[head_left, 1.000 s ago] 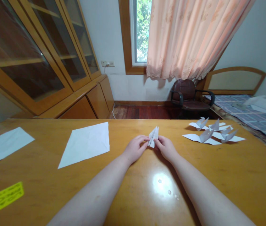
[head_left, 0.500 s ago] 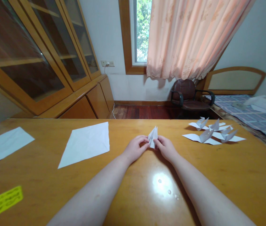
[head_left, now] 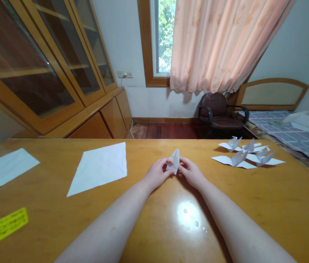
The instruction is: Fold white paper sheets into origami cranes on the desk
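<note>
A small folded piece of white paper [head_left: 174, 161], pointed at the top, stands tilted between my hands near the far side of the wooden table [head_left: 149, 219]. My left hand [head_left: 159, 171] pinches its left edge between thumb and fingers. On the other side my right hand [head_left: 191, 171] has its thumb and fingertips close together at the paper's right edge; part of those fingers is hidden behind the paper. Several folded paper cranes [head_left: 239, 157] with spread wings stand to the right of my hands.
A white paper sheet [head_left: 99, 168] lies left of my hands, and a second sheet [head_left: 6, 170] is farther left. Nearer on the left is a yellow label [head_left: 2, 228]. Beyond the table stand an armchair [head_left: 218, 109], a glass-door cabinet [head_left: 47, 65] and a bed [head_left: 294, 124].
The folded paper has turned and shifted slightly left, now showing a broader smooth face. My right thumb has come off its front face toward the right edge.
</note>
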`<state>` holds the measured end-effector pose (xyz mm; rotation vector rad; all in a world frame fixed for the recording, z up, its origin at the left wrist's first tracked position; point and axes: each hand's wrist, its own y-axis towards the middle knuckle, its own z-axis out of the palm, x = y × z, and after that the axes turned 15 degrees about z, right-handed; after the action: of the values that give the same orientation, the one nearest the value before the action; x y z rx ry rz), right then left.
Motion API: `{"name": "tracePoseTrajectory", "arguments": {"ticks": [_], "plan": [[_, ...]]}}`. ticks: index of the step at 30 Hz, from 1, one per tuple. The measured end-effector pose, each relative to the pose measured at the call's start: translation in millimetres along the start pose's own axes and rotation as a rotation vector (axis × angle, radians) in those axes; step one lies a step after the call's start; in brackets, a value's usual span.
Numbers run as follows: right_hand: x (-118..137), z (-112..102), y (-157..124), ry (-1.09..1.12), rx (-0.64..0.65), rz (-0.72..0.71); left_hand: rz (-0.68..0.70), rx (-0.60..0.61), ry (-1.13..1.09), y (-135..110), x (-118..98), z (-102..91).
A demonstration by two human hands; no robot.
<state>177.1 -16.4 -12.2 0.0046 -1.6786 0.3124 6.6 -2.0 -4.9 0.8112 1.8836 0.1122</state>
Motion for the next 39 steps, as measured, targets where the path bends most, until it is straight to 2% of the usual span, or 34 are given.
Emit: {"name": "tracePoseTrajectory", "arguments": {"ticks": [5, 8, 12, 16, 21, 24, 28, 32, 39], "plan": [[-1.3, 1.3, 2.4, 0.154, -0.097, 0.053, -0.035, -0.056, -0.106, 0.8, -0.8, 0.3], [-2.8, 1.3, 2.0, 0.157, -0.052, 0.074, -0.014, -0.059, -0.148, 0.7, -2.3, 0.5], [-4.7, 0.8, 0.7, 0.166, 0.021, 0.034, -0.012, -0.072, -0.099, -0.3, 0.2, 1.1], [-4.0, 1.3, 0.0, 0.068, 0.037, 0.001, 0.003, -0.052, -0.059, -0.5, 2.7, 0.2], [-0.3, -0.6, -1.8, -0.084, -0.045, -0.013, 0.104, -0.028, 0.111, 0.3, -2.3, -4.2], [0.9, -2.5, -2.4, -0.115, -0.074, -0.046, 0.167, -0.045, 0.104, 0.6, -5.2, -5.9], [-1.5, -2.4, -1.2, -0.074, -0.105, -0.09, 0.196, 0.006, 0.051, 0.9, -5.3, -5.9], [-5.9, -1.2, 0.9, 0.021, -0.102, -0.128, 0.234, -0.006, 0.099, 0.8, -2.6, -6.0], [-4.2, -2.6, -0.1, -0.043, -0.223, -0.219, 0.274, -0.017, 0.212, -0.8, -0.5, -6.0]]}}
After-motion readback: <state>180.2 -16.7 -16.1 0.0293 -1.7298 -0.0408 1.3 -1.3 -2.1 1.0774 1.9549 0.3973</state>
